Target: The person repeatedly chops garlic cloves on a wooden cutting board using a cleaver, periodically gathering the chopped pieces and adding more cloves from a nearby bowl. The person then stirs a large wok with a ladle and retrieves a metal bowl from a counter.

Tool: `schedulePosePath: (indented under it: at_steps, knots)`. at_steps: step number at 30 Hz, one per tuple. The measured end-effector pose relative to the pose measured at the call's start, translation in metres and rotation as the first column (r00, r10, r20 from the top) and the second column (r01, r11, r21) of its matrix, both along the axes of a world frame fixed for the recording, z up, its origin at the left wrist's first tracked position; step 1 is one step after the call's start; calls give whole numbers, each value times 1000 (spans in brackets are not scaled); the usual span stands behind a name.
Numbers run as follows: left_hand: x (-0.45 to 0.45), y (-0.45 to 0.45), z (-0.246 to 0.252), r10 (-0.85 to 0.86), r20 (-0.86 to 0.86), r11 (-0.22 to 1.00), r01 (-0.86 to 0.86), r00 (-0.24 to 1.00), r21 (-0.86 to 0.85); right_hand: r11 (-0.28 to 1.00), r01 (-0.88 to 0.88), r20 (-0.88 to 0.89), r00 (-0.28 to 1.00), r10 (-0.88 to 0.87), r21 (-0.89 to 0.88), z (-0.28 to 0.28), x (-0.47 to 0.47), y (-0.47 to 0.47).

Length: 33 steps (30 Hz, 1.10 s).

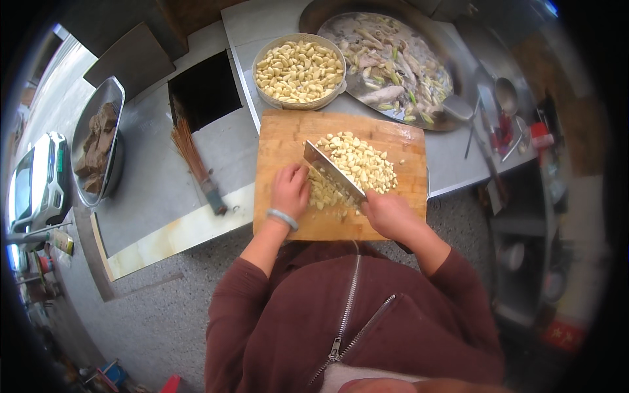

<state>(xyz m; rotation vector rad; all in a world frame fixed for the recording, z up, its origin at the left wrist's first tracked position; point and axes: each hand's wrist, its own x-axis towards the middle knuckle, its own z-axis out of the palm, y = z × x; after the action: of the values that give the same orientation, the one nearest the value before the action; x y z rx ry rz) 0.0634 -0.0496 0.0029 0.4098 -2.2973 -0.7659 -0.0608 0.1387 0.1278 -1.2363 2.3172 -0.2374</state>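
Note:
A wooden cutting board lies in front of me. My right hand is closed on a cleaver, whose broad blade slants across the board. Along the blade's far right side lies a pile of cut garlic cloves. Flatter, finer garlic pieces lie on the near left side of the blade. My left hand, with a pale bangle at its wrist, rests on the board's left part beside these pieces, fingers bent; whether it holds anything is hidden. A round basket full of peeled garlic cloves stands behind the board.
A large wok of meat and scallion pieces in liquid stands at the back right, a ladle at its rim. Left are a bundled whisk brush, a square opening and a metal basin of brown chunks. Utensils lie far right.

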Motion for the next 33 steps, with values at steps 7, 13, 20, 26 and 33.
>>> schedulePosePath:
  at_steps: [7, 13, 20, 26, 33]
  knots:
    - [-11, -3, -7, 1, 52, 1000, 0, 999, -16, 998, 43, 29, 999, -45, 38, -4, 0, -6]
    - [-12, 0, -6, 6, 44, 1000, -6, 999, -8, 997, 11, 75, 997, -17, 74, 0, 5, -15]
    - [-12, 1, -6, 30, 31, 1000, -31, 999, 4, 988, 54, 55, 997, -63, 148, 5, -2, -15]
    - [-14, 2, -7, 33, 46, 999, -33, 998, -9, 995, 55, 74, 995, -60, 78, -2, 1, -20]
    - [-19, 3, -5, 48, 3, 998, -48, 999, -39, 998, 59, 57, 997, -58, -24, -16, 5, -16]
